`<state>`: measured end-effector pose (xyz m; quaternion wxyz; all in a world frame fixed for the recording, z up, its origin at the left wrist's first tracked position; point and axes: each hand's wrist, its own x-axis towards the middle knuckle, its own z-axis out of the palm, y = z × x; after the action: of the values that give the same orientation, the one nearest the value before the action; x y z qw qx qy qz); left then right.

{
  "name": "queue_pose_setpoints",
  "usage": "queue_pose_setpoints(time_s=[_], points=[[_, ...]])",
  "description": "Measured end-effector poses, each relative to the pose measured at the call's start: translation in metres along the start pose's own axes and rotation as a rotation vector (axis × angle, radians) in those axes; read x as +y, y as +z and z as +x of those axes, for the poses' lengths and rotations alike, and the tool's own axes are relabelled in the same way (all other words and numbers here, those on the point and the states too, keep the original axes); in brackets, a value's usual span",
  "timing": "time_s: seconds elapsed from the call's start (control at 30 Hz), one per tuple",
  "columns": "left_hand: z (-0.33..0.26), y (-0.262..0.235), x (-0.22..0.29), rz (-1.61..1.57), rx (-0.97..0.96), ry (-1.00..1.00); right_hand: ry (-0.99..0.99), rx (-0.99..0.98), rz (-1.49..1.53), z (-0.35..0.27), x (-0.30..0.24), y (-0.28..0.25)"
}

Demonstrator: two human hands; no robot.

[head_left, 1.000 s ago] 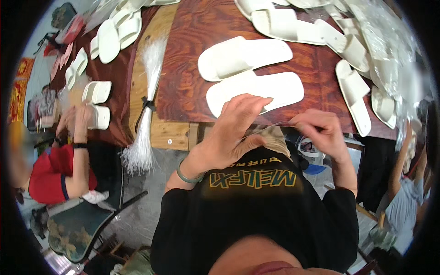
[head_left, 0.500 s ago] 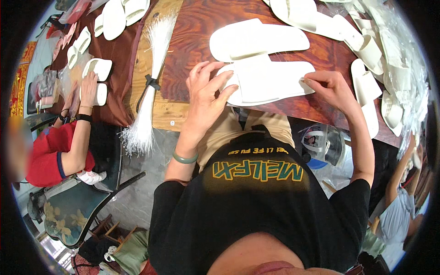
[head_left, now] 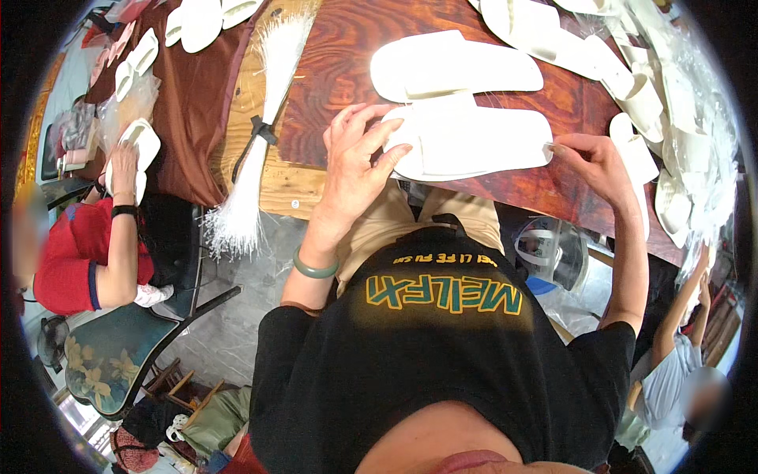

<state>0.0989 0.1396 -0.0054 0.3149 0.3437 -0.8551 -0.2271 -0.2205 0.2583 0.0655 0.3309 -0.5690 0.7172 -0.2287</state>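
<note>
Two white slide slippers lie side by side on the reddish wood tabletop before me. The nearer slipper (head_left: pixel 482 142) is under both hands, and the farther slipper (head_left: pixel 462 67) lies just beyond it. My left hand (head_left: pixel 359 150) grips the near slipper's left end, with the thumb and curved fingers on the strap side. At its right end, the thumb and fingers of my right hand (head_left: pixel 588 162) are pinched together against the rim. Whatever small thing they hold, if any, is too small to make out.
On the left lies a bundle of thin white strands (head_left: pixel 260 158) tied with a black band. More white slippers (head_left: pixel 525 31) and clear plastic bags (head_left: pixel 703 150) crowd the right side. A co-worker in red (head_left: pixel 87 253) handles slippers at left; another person (head_left: pixel 671 379) is at right.
My right hand has moved from the top of the near slipper's right end outward to its rim. My left hand keeps its hold. The co-worker at left has pulled a slipper nearer.
</note>
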Motion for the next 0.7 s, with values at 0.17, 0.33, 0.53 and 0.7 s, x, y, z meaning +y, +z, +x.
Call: queue_pose_setpoints(time_s=[0.17, 0.33, 0.53, 0.7], points=[[0.001, 0.001, 0.002, 0.001, -0.02, 0.025, -0.218, -0.1, 0.016, 0.037, -0.019, 0.033], [0.004, 0.005, 0.005, 0.028, 0.022, 0.095, -0.234, -0.289, 0.07, 0.065, -0.038, 0.059], [0.01, 0.006, 0.001, 0.065, 0.066, 0.149, -0.24, -0.257, 0.27, 0.073, -0.04, 0.072], [0.013, -0.001, 0.001, 0.02, 0.079, 0.153, -0.241, -0.179, 0.2, 0.067, -0.033, 0.07]])
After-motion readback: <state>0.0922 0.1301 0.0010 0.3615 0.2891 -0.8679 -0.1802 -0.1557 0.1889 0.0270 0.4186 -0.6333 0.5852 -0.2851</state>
